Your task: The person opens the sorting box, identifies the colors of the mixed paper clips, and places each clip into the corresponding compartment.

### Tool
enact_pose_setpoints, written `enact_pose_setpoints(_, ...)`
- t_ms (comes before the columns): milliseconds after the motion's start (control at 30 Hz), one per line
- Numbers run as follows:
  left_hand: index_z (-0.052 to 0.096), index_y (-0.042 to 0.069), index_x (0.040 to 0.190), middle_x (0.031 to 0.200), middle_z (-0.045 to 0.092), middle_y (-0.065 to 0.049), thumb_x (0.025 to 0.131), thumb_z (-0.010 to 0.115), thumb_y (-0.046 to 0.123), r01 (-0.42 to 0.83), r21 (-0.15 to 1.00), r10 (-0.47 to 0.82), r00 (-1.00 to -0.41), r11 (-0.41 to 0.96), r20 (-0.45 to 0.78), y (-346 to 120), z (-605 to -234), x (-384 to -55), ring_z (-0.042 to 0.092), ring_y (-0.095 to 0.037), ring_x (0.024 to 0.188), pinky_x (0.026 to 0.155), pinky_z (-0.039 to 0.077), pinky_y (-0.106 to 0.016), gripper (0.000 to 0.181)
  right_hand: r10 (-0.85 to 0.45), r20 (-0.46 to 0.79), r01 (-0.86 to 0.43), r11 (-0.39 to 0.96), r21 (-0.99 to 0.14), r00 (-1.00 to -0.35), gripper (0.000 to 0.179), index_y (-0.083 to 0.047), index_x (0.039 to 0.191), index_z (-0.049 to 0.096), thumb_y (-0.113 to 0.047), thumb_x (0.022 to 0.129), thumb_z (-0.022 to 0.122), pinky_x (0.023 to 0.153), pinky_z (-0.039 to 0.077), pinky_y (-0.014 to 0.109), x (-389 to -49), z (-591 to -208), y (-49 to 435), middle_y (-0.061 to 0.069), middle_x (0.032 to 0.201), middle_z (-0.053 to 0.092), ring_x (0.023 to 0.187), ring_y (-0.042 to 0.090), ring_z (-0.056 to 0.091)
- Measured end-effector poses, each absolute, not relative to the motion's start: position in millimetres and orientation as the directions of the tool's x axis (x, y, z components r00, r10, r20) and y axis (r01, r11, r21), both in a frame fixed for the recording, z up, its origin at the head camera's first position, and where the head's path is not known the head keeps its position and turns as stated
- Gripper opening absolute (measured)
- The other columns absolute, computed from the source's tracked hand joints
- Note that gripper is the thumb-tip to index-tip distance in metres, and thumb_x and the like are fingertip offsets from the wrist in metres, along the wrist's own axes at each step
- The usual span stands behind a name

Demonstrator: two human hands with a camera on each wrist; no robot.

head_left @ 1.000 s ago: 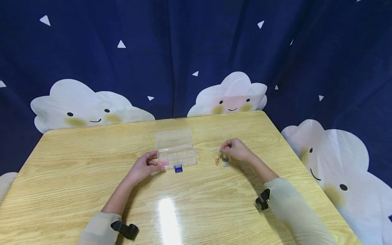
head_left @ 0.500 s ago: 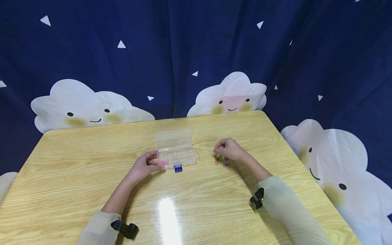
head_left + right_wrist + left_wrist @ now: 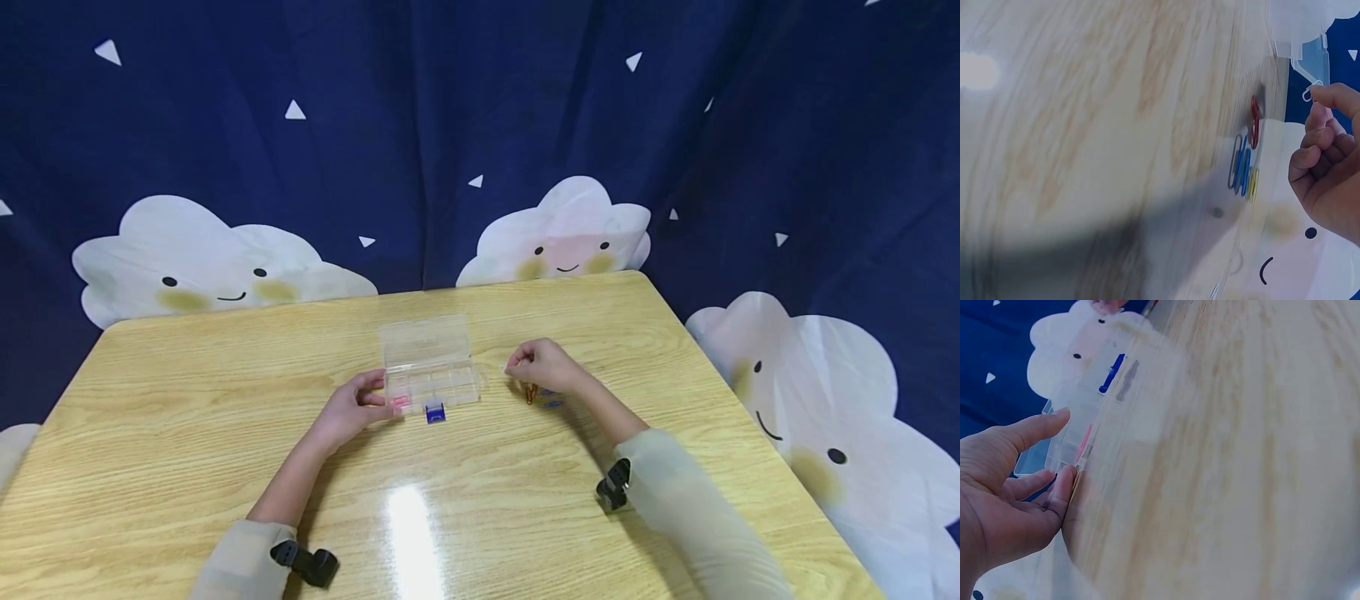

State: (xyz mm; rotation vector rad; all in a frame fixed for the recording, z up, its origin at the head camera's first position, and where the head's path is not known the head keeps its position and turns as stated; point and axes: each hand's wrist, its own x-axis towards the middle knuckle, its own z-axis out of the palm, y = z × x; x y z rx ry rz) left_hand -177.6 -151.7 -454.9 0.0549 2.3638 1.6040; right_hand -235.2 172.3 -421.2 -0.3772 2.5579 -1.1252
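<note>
A clear plastic compartment box (image 3: 453, 379) lies on the table with its lid (image 3: 425, 340) folded back. Pink paper clips (image 3: 401, 402) sit in its front left compartment, near the blue latch (image 3: 435, 413). My left hand (image 3: 348, 412) holds the box at its left end, thumb by the front corner and fingers along the side. Between thumb and forefinger, my right hand (image 3: 547, 364) pinches a white paper clip (image 3: 1307, 94), just right of the box. Under that hand lie red paper clips (image 3: 1255, 122), blue paper clips (image 3: 1244, 169) and yellow paper clips (image 3: 1254, 184).
The wooden table (image 3: 480, 517) stretches far to the left and front. Behind its back edge hangs a dark blue curtain (image 3: 360, 150) printed with clouds. A bright light reflection shows on the front of the tabletop.
My right hand has moved left toward the box with the white paper clip, passing over the red clips. My left hand and the box have stayed in place.
</note>
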Motion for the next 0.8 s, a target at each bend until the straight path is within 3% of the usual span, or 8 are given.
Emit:
enact_pose_setpoints(400,0.034,0.008,0.134,0.128,0.042,-0.014,0.072,0.072,0.021,-0.130,0.917,0.186,-0.959,0.378,-0.213,-152,-455,-177,0.048,-0.025,0.102,0.070,0.044,-0.023,0.074,-0.371,-0.197,-0.109,0.661,-0.742,-0.908,0.014,-0.013,0.081,0.063,-0.027,0.081,0.061,0.045,0.034,0.025,-234,-417,153,-0.001,0.058,0.049,0.048,0.011,0.038)
enact_pose_setpoints(800,0.033,0.008,0.134,0.129,0.042,-0.014,0.072,0.072,0.021,-0.128,0.917,0.189,-0.959,0.377,-0.212,-152,-457,-178,0.048,-0.025,0.103,0.071,0.044,-0.023,0.075,-0.431,-0.142,-0.196,0.649,-0.735,-0.891,0.010,-0.012,0.078,0.063,-0.022,0.079,0.063,0.047,0.033,0.021,-232,-411,125,-0.004,0.055,0.048,0.047,0.008,0.039)
